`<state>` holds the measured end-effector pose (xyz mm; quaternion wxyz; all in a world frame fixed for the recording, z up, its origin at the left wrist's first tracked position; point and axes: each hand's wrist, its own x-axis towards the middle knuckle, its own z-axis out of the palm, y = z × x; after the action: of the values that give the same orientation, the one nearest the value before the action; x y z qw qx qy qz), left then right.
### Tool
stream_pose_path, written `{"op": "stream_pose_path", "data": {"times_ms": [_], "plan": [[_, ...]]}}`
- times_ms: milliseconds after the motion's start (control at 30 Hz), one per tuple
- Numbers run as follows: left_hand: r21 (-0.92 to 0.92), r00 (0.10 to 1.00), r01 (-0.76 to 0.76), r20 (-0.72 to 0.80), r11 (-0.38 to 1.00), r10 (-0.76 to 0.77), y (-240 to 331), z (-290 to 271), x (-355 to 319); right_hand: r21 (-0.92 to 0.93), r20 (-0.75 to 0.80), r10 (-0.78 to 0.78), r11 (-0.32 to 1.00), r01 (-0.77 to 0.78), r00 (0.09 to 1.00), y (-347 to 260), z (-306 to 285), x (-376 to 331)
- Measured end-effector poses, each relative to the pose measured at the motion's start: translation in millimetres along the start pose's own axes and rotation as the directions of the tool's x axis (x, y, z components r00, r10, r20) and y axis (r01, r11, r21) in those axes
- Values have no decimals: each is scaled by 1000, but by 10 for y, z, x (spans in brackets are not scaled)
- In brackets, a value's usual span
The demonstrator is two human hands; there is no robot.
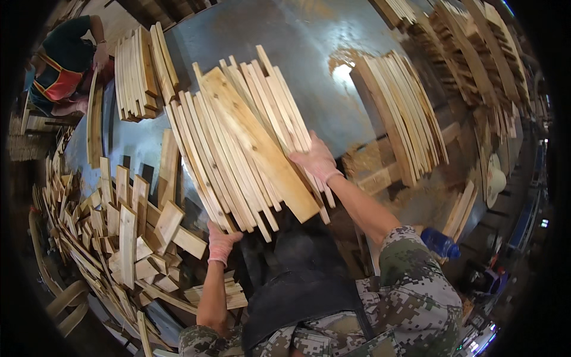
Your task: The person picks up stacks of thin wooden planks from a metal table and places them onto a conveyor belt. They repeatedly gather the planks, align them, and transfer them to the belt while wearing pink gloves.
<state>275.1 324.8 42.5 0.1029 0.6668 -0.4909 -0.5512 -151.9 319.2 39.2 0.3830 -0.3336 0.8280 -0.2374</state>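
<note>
A broad bundle of pale wooden slats (205,156) lies side by side in front of me, long ends pointing away. A wider, knotty board (256,140) rests slantwise on top of them. My left hand (222,243), in a pale pink glove, grips the near left corner of the bundle, its thumb pointing right; its fingers are partly hidden. On the right side, my right hand (315,159), gloved the same, is closed around the outer slats, with fingertips over their upper faces. The two hands hold the bundle from opposite sides.
The bundle lies on a grey metal table (250,27). Another slat stack (401,113) stands right, one more (135,74) far left. Loose offcuts (128,238) heap up at left. A co-worker (65,65) holds a board (95,119). A blue bottle (440,243) is near my right elbow.
</note>
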Motion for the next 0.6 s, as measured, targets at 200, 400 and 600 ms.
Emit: {"op": "stream_pose_path", "data": {"times_ms": [200,400,600], "plan": [[131,990,-104,-84,986,115,-152,-12,-42,-451,-78,-443,814,365,893,1,381,-490],[162,891,-238,-357,958,282,131,24,-310,-442,154,-182,866,233,971,-528,447,-985],[239,851,-415,-240,878,468,1053,579,-78,115,389,-108,991,68,915,-635,68,-708]]}}
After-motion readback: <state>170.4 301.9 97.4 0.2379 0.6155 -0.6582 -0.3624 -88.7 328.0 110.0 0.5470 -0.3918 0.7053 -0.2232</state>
